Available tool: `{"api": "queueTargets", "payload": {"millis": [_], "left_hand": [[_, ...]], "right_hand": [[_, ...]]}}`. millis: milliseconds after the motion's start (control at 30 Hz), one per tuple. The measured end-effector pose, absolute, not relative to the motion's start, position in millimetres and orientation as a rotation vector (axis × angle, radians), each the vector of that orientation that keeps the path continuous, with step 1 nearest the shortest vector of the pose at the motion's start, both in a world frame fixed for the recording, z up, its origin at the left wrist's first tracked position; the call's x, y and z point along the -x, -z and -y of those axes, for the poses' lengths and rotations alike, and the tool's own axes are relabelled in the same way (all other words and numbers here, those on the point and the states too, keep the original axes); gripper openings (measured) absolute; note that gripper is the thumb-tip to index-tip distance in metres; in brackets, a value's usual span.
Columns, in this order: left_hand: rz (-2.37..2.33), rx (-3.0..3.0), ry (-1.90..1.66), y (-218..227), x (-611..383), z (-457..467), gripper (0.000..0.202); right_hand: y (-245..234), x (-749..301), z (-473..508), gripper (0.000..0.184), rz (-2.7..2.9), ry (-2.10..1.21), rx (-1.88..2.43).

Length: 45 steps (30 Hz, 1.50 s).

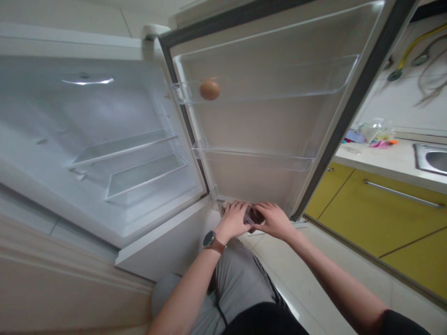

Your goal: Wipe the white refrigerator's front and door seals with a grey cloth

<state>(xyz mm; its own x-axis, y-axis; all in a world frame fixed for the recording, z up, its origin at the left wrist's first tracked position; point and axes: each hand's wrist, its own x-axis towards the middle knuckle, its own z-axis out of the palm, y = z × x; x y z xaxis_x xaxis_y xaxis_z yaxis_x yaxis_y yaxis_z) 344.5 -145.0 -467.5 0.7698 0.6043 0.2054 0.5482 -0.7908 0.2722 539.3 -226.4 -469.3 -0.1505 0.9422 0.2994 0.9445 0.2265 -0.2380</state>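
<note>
- Dark small object [253, 216], too blurred to identify, sat low at the foot of the open fridge door [265, 111], between both hands.
- Left hand [234, 217] and right hand [274, 218] curled their fingers around it.
- One brown egg [209, 89] lay in the top door shelf [272, 88].

The small dark thing [253, 216] between the left hand [234, 218] and right hand [275, 219] is mostly covered by fingers; what it is cannot be told. The sink [433, 159] is cut off by the right edge. The clutter [370, 135] on the counter [384, 163] is too blurred to identify.
</note>
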Motion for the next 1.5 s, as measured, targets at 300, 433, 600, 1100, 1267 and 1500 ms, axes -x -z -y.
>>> {"api": "queueTargets", "payload": {"millis": [300,433,600,1100,1267,1500], "left_hand": [[-1.188,-2.95,-0.27,472,-401,167,0.078],[-1.194,-2.953,-0.348,487,-398,164,0.052],[-1.163,-2.907,-0.466,501,-366,151,0.051],[-1.367,-2.53,-0.941,537,-228,81,0.09],[-1.384,-1.541,-1.201,556,-215,80,0.062],[-1.296,-0.704,-1.22,582,-190,72,0.018]], "right_hand": [[517,-595,245,0.045,1.952,0.183,1.925],[537,-576,245,0.049,1.812,0.305,1.897],[549,-565,250,0.046,1.718,0.335,1.814],[559,-542,259,0.041,1.68,0.383,1.74],[560,-542,259,0.039,1.654,0.395,1.732],[557,-543,255,0.04,1.633,0.548,1.652]]}}
